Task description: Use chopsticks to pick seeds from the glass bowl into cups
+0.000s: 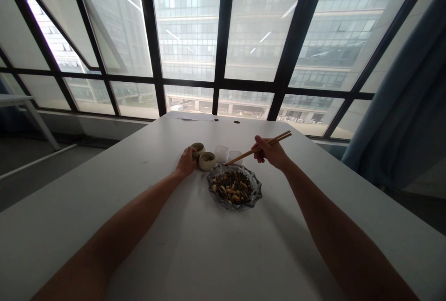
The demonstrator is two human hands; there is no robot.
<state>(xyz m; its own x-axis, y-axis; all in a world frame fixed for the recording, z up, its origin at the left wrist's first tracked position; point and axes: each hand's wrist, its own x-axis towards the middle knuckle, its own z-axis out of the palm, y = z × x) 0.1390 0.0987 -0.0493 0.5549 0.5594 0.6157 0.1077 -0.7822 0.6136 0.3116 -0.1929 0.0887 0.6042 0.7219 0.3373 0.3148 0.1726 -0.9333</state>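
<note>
My right hand (267,151) grips a pair of wooden chopsticks (248,153). Their tips slant down to the left, over the far rim of a scalloped glass bowl (258,195). Inside that bowl lies a mix of dark seeds (240,181) and yellowish-brown nuts (232,194). My left hand (187,161) is closed on the left side of a small greenish cup (198,148), its fingers partly hidden. A second small cup (207,162), with a few bits inside, stands just in front of it. Two clear plastic cups (221,153) stand behind the bowl, the right one partly behind the chopsticks.
The white table (156,240) reaches toward tall windows with black frames. Papers (195,116) lie at its far edge, near a round cable hole (237,122). A blue curtain (400,106) hangs at the right. Another white table (16,100) stands at the left.
</note>
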